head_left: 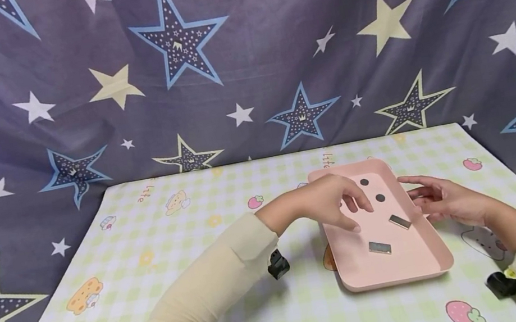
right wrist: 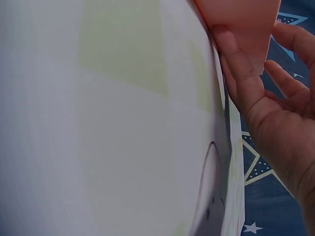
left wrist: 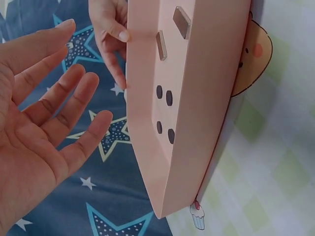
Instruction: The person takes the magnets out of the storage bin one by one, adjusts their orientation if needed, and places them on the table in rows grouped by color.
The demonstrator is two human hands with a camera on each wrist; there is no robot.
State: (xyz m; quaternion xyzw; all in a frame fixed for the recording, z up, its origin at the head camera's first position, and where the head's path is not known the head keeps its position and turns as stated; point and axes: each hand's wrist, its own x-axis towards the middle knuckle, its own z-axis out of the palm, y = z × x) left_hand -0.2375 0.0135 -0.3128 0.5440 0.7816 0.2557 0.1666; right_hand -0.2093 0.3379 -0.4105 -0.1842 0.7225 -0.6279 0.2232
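Note:
A pink rectangular tray [head_left: 395, 275] lies on the table. On its floor are two small flat rectangular pieces with a metallic sheen, a nearer one [head_left: 380, 247] and a farther one [head_left: 399, 221]. Several small dark discs [left wrist: 169, 98] lie toward the tray's far end; my left hand partly covers them in the head view. That left hand [head_left: 331, 200] hovers over the tray's left side, fingers loosely bent and apart, holding nothing. At the right wall, my right hand [head_left: 449, 203] touches the tray from outside with fingers spread and thumb against the wall.
A green-and-white checked cloth [head_left: 193, 263] with printed cartoons covers the table. Behind it hangs a dark curtain [head_left: 237, 33] patterned with stars. Black wrist devices sit under the left forearm [head_left: 278, 264] and the right one [head_left: 504, 284].

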